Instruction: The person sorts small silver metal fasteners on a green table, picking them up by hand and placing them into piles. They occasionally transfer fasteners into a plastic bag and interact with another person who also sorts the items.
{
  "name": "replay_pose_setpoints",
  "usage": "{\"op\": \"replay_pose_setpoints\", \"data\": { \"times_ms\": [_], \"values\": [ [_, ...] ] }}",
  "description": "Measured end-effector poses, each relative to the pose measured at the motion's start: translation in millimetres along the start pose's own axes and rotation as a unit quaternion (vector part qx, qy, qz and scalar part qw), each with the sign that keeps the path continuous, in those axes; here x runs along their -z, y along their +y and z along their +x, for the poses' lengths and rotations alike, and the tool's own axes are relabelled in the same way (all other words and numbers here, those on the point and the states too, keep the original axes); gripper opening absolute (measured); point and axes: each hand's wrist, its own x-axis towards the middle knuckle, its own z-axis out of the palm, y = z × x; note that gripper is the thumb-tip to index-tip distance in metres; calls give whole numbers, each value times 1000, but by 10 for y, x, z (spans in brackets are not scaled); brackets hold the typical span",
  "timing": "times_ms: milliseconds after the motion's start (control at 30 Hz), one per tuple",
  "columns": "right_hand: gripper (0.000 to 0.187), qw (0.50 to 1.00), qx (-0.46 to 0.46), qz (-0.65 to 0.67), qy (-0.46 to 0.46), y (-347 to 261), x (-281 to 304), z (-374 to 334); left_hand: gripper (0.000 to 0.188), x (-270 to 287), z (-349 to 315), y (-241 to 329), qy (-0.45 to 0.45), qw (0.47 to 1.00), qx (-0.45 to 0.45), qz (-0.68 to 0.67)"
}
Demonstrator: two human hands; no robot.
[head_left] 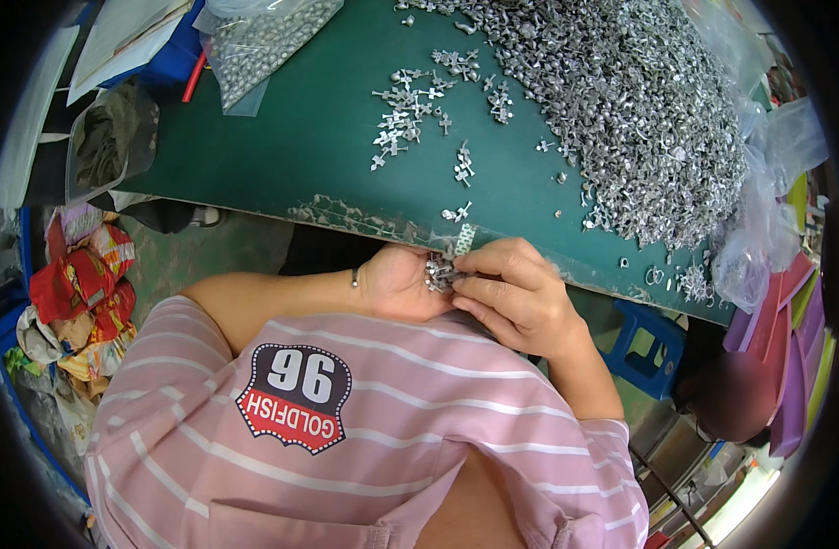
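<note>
Close to the front edge of the green table, my left hand [398,282] lies palm up and cupped, cradling a few small silver metal castings [438,272]. Over that palm my right hand [522,295] bends in, thumb and fingers pinched together at the castings; its fingertips partly hide what they grip. Just beyond both hands, a short patterned strip [465,240] sits at the table edge. Loose cross-shaped metal castings [401,114] are scattered on the table [282,156] ahead, with a few lying nearer my hands.
A large heap of silver metal parts [630,119] covers the right of the table. A bag of silver beads [268,50], a red stick [194,77] and a clear tub [113,142] are at the left. Beneath the right side stands a blue stool [646,348].
</note>
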Motion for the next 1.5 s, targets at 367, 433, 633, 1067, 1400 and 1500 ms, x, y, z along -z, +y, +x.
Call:
{"op": "replay_pose_setpoints", "data": {
  "times_ms": [367, 433, 633, 1067, 1400, 1500],
  "values": [
    [24, 996, 31, -78, 22, 22, -30, 165, 34, -70, -29, 29, 10, 1000, 15, 25],
    [28, 985, 48, -146, 81, 88, -112, 258, 34, -152, -24, -17, 57, 998, -3, 36],
    [31, 962, -45, -244, 114, 275, 37, 245, 44, -141, -25, 0, 126, 991, -9, 33],
    [26, 999, 6, -40, -15, 105, -14, 316, 34, -166, -42, -15, 77, 994, -17, 79],
    [29, 974, 52, -222, 5, 285, -217, 990, 43, -239, -17, -6, 136, 990, -12, 42],
    [29, 975, -10, -216, -50, 236, 19, 797, 43, -276, -9, -32, 206, 976, -21, 69]
  ]
}}
